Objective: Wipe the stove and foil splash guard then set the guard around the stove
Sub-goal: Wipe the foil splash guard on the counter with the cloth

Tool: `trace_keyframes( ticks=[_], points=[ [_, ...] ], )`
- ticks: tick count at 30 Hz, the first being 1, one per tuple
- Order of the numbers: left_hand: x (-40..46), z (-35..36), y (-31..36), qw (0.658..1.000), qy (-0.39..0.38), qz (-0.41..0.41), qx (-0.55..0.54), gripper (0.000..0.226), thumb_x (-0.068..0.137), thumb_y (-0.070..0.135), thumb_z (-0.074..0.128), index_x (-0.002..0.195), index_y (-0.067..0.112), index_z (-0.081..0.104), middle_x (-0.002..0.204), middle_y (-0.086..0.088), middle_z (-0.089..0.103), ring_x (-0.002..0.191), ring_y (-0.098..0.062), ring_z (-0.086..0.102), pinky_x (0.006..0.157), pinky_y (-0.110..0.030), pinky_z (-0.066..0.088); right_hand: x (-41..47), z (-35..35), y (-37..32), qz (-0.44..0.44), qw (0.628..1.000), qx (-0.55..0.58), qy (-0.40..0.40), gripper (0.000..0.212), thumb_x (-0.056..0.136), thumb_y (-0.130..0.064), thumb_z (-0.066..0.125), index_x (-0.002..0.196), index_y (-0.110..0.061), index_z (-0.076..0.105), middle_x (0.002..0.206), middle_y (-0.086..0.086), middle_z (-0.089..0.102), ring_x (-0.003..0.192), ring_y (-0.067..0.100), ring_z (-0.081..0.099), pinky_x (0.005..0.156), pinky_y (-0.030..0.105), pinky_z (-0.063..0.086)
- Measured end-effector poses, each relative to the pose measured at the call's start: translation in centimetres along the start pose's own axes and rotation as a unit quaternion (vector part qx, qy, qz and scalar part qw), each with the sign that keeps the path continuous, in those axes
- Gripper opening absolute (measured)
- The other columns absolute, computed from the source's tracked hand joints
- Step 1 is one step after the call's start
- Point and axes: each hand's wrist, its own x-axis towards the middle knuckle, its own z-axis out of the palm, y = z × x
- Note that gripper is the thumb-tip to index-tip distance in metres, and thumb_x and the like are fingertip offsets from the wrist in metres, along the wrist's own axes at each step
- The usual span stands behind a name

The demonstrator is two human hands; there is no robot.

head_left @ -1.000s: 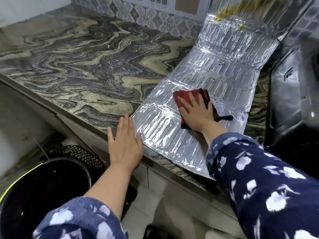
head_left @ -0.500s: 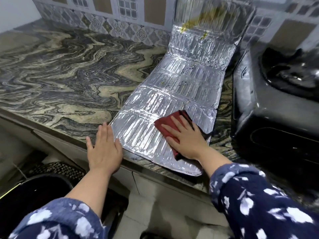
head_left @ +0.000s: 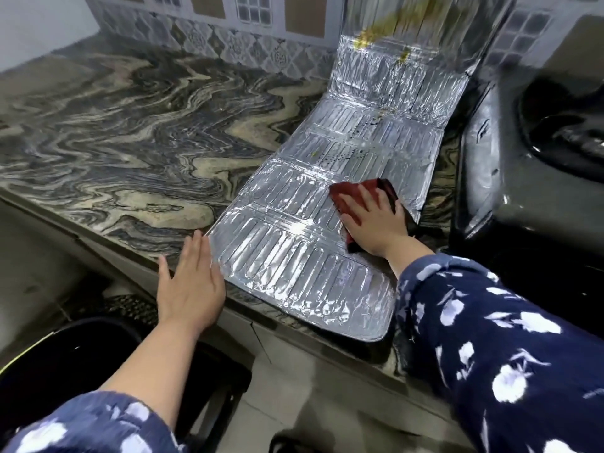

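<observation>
Since half a second ago the red cloth (head_left: 362, 197) and the right hand (head_left: 376, 220) pressing it have slid up the foil splash guard (head_left: 294, 250), from its near panel toward the middle, while the left hand (head_left: 189, 282) has kept its post at the guard's lower-left corner.

At lower left of the frame a dark bucket (head_left: 65, 364) sits below the marbled counter (head_left: 130, 142). The left hand lies flat on the counter edge, fingers straight and together, fingertips touching the guard's left rim, seemingly to stop it sliding.

Centre frame, the guard lies along the counter with its long axis running from the near edge, which overhangs the counter, away toward the upper right, where its far panels fold up against the tiled wall (head_left: 228, 37). Yellow-brown grease stains (head_left: 379, 31) mark those upright panels, and dark specks dot the flat panel just beyond the cloth.

The right hand's fingers are spread and flat on the cloth, pressing rather than gripping. The unwiped dirt lies straight ahead of these fingertips, along the long axis, so the right hand is the nearer one for it.

At right, the black stove (head_left: 490, 158) stands just beside the guard, which is not yet set around it.
</observation>
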Motion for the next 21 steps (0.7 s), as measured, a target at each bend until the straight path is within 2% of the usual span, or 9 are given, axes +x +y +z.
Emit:
trace_keyframes(
  ticks=[7, 10, 14, 18, 21],
  points=[
    [-2.4, -1.8, 0.9, 0.999, -0.008, -0.033, 0.040, 0.060, 0.097, 0.036, 0.022, 0.152, 0.013, 0.012, 0.161, 0.002, 0.004, 0.148, -0.009, 0.003, 0.118, -0.048, 0.000, -4.8, 0.9, -1.6, -0.052, 0.999, 0.003, -0.012, 0.053, 0.096, -0.059, 0.012, 0.146, -0.050, 0.001, 0.161, -0.006, -0.013, 0.147, 0.029, -0.014, 0.116, 0.056, -0.010],
    [-1.9, -2.7, 3.6, 0.999, -0.003, 0.006, 0.034, 0.063, 0.097, 0.038, 0.024, 0.152, 0.011, 0.011, 0.161, -0.001, 0.005, 0.148, -0.011, 0.005, 0.118, -0.048, 0.003, -6.2, 1.4, -1.7, -0.065, 0.998, 0.002, -0.001, 0.052, 0.096, -0.058, 0.012, 0.146, -0.050, 0.002, 0.161, -0.006, -0.012, 0.147, 0.029, -0.013, 0.115, 0.055, -0.009],
    [1.8, -3.5, 7.1, 0.997, -0.039, 0.070, 0.016, 0.064, 0.098, 0.038, 0.026, 0.152, 0.010, 0.006, 0.161, -0.004, 0.002, 0.148, -0.014, 0.002, 0.118, -0.049, -0.001, -6.3, 1.7, -2.2, -0.061, 0.998, -0.002, 0.010, 0.053, 0.096, -0.059, 0.012, 0.146, -0.050, 0.000, 0.161, -0.004, -0.012, 0.147, 0.028, -0.012, 0.116, 0.056, -0.007],
    [6.0, -3.7, 8.9, 0.991, -0.081, 0.101, 0.016, 0.064, 0.099, 0.039, 0.027, 0.152, 0.011, 0.005, 0.161, -0.004, -0.004, 0.148, -0.015, -0.002, 0.117, -0.052, -0.002, -6.3, 0.7, -0.8, -0.098, 0.994, -0.030, 0.027, 0.065, 0.084, -0.076, 0.015, 0.144, -0.056, 0.001, 0.162, -0.006, -0.009, 0.147, 0.030, -0.004, 0.116, 0.053, 0.000],
    [9.1, -3.5, 9.1, 0.989, -0.079, 0.122, 0.011, 0.063, 0.099, 0.037, 0.028, 0.152, 0.010, 0.005, 0.161, -0.004, -0.004, 0.148, -0.016, -0.003, 0.118, -0.051, -0.002, -5.8, 0.6, 0.4, -0.132, 0.989, -0.046, 0.039, 0.074, 0.072, -0.083, -0.002, 0.142, -0.059, -0.001, 0.161, -0.008, -0.010, 0.146, 0.029, -0.017, 0.116, 0.053, -0.010]
  ],
)
